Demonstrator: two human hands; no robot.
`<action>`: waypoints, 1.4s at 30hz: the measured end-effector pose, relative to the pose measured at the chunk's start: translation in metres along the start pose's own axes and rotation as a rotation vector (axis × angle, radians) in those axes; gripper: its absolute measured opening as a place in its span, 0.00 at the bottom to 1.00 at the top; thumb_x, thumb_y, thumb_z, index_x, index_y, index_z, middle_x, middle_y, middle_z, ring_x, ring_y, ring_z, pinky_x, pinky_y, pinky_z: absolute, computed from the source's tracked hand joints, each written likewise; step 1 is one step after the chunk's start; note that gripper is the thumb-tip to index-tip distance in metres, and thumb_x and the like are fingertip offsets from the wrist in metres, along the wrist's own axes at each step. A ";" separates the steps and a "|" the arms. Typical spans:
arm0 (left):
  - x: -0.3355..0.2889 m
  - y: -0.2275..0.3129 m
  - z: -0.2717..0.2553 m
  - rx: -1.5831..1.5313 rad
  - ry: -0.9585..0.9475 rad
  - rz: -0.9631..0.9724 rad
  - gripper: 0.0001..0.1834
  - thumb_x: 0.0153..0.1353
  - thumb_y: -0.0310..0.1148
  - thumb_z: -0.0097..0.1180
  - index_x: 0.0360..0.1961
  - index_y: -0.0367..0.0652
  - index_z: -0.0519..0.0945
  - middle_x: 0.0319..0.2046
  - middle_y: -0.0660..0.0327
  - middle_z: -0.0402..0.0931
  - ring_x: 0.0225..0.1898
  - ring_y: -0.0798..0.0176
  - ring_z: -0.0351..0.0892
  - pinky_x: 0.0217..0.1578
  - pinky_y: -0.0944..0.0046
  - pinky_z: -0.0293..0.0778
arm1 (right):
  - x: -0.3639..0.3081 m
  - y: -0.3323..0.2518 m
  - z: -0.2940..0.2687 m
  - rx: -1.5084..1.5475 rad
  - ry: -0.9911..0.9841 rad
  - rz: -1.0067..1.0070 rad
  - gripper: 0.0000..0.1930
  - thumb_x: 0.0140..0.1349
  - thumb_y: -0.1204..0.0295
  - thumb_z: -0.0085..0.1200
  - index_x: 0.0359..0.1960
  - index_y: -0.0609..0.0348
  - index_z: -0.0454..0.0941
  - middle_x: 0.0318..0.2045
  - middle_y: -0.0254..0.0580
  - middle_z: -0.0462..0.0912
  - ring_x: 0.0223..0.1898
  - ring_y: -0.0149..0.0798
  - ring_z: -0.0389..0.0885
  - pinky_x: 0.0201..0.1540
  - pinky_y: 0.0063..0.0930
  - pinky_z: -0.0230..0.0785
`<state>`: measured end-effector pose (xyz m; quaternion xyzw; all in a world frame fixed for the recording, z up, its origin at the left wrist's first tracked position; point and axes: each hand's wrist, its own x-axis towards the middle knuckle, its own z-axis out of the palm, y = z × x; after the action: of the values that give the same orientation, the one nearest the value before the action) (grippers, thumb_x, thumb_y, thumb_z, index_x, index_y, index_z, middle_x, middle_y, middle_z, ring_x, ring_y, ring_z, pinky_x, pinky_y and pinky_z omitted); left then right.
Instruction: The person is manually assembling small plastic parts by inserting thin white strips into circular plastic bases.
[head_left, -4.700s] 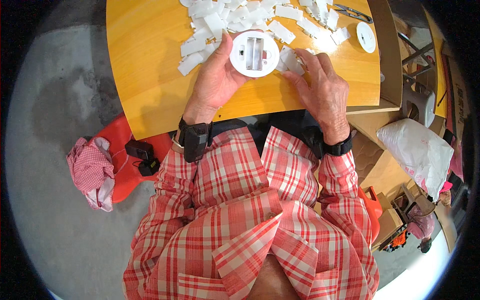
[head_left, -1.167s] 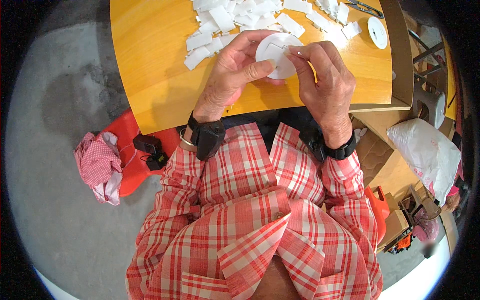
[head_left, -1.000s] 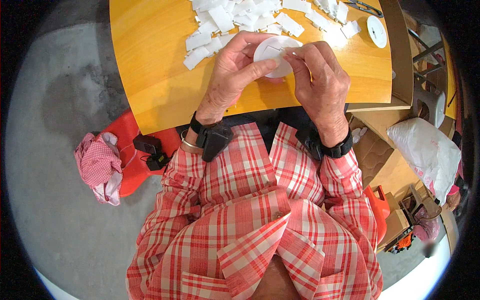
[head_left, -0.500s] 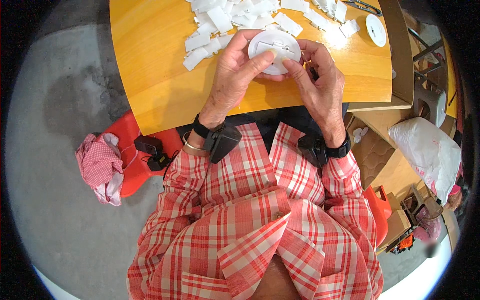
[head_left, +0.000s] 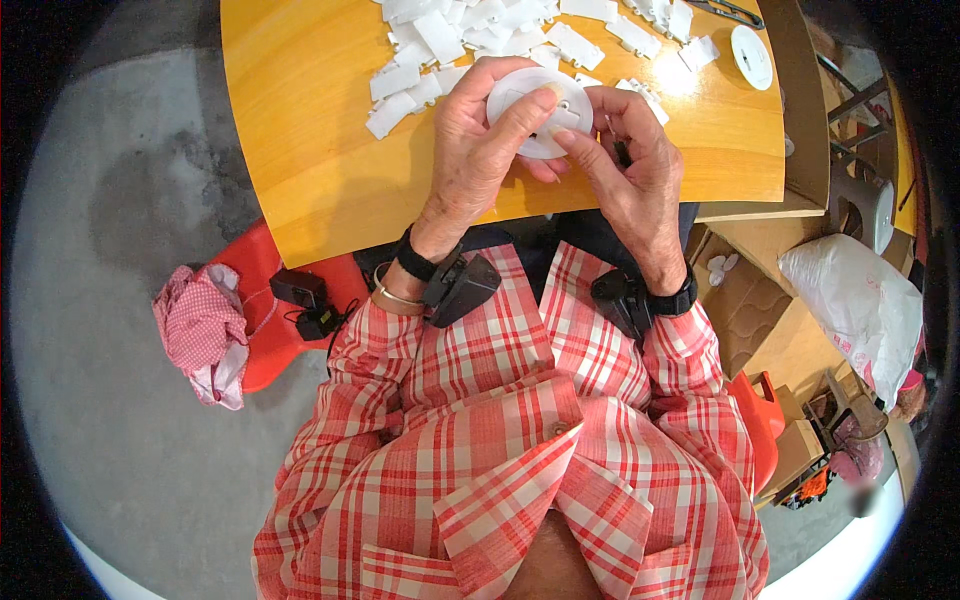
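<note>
A round white plastic disc with a thin slotted outline and a small hole is held up over the front part of the table. My left hand is closed on its left side, thumb lying across the face and fingers beneath. From the right, my right hand grips the lower right rim, its thumb tip on the face and its index finger at the edge. Something small and dark shows between the right fingers, too hidden to name. Many flat white plastic pieces with small tabs lie heaped beyond my hands.
On the yellow table, another white disc lies at the far right, near a black-handled tool. A cardboard box stands against the right edge. A red stool with cloth is at left, a white bag at right.
The disc has shifted slightly left and turned in my hands. My left thumb has slid up across its face; my right hand moved a little left, uncovering a white piece behind it.
</note>
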<state>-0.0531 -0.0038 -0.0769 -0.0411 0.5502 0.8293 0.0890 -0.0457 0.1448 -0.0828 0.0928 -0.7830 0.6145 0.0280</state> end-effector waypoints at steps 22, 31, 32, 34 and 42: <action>-0.004 0.013 -0.007 0.016 -0.055 -0.080 0.19 0.61 0.31 0.51 0.51 0.33 0.66 0.37 0.52 0.76 0.26 0.63 0.81 0.23 0.71 0.79 | 0.003 0.010 -0.001 0.306 -0.047 0.109 0.13 0.58 0.73 0.56 0.43 0.64 0.74 0.29 0.33 0.77 0.30 0.24 0.71 0.35 0.18 0.67; -0.009 0.020 -0.001 0.302 -0.033 -0.051 0.17 0.58 0.28 0.54 0.48 0.31 0.70 0.35 0.54 0.78 0.26 0.66 0.80 0.24 0.73 0.77 | 0.004 -0.009 -0.021 -0.152 -0.091 0.090 0.14 0.65 0.67 0.46 0.48 0.61 0.69 0.27 0.45 0.77 0.30 0.36 0.77 0.32 0.27 0.68; -0.010 0.020 -0.001 0.341 -0.011 -0.036 0.18 0.58 0.28 0.55 0.48 0.31 0.70 0.36 0.53 0.78 0.27 0.66 0.80 0.24 0.74 0.76 | 0.003 -0.015 -0.023 -0.185 -0.064 0.115 0.14 0.66 0.67 0.44 0.48 0.61 0.68 0.26 0.47 0.77 0.30 0.39 0.78 0.32 0.29 0.68; -0.010 0.017 0.000 0.381 0.009 -0.012 0.18 0.58 0.27 0.56 0.48 0.31 0.70 0.36 0.53 0.78 0.27 0.66 0.80 0.25 0.74 0.77 | 0.001 -0.026 -0.024 -0.184 -0.063 0.200 0.11 0.66 0.70 0.43 0.46 0.61 0.69 0.25 0.49 0.78 0.28 0.43 0.79 0.32 0.30 0.69; -0.013 0.013 0.002 0.532 0.102 0.078 0.15 0.58 0.26 0.55 0.46 0.31 0.72 0.35 0.54 0.78 0.28 0.66 0.81 0.25 0.72 0.78 | -0.006 -0.035 -0.016 -0.033 -0.072 0.295 0.04 0.62 0.74 0.49 0.32 0.63 0.71 0.14 0.38 0.73 0.17 0.27 0.71 0.20 0.21 0.61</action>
<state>-0.0427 -0.0077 -0.0624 -0.0368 0.7535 0.6553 0.0367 -0.0351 0.1526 -0.0467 -0.0017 -0.7986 0.5952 -0.0890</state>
